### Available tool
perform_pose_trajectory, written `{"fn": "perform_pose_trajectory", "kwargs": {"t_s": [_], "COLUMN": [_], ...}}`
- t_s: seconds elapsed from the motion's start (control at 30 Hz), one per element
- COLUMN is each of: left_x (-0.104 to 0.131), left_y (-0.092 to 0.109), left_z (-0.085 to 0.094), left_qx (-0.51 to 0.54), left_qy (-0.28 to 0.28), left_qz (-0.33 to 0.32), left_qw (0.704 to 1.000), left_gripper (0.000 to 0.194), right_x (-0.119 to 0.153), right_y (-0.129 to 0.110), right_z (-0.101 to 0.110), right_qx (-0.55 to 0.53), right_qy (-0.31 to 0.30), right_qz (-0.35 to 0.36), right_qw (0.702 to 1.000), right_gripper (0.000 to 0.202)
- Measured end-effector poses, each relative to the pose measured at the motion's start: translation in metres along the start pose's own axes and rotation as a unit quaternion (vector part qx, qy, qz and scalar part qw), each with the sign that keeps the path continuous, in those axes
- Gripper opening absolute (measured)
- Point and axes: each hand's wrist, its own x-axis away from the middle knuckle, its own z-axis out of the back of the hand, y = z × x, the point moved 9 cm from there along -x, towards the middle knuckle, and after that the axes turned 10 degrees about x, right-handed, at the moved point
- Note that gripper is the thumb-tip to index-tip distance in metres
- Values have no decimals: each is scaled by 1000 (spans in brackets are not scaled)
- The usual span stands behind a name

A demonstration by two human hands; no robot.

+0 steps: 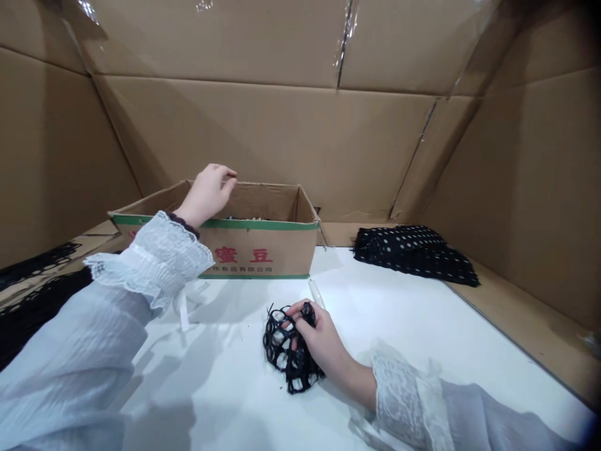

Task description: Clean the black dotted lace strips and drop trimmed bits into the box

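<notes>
On the near white table (422,326), the right hand (323,344) pinches a black openwork mesh piece (286,351), seemingly light, limp and snag-prone, best gathered in a bunch, while the left hand (206,194), fingertips together, hovers over the cardboard box (253,250).

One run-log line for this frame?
left hand: over box, pinched | right hand: holding black mesh on table | dotted cloth: right

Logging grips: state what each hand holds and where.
Right hand grips the black mesh piece at its upper right edge. Left hand, fingers pinched above the cardboard box, shows nothing.
</notes>
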Motion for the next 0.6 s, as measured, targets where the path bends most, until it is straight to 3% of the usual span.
{"fn": "perform_pose_trajectory", "kwargs": {"t_s": [0.1,0.2,0.3,0.37,0.43,0.5,0.6], "left_x": [23,68,131,176,206,216,213], "left_y": [15,53,89,102,110,113,116], "left_z": [18,12,-28,-58,-73,-74,-66], "left_qx": [-24,-24,16,115,188,217,184], "left_qy": [48,25,-126,-248,-299,-292,-247], "left_qz": [13,-13,-19,18,36,30,-31], "left_qw": [999,999,992,962,935,931,951], "left_gripper": [47,48,41,34,29,25,24], "right_x": [1,2,3,4,4,4,3], "right_y": [1,-2,-8,-12,-15,-14,-12], "right_z": [-1,0,3,7,10,9,6], "right_qx": [-17,-36,-20,9,31,35,27], "right_qy": [-1,6,20,40,59,56,40], "right_qz": [-12,-10,26,59,79,84,74], "right_qw": [1000,999,999,997,995,994,996], "right_gripper": [7,13,21,26,28,27,24]}}
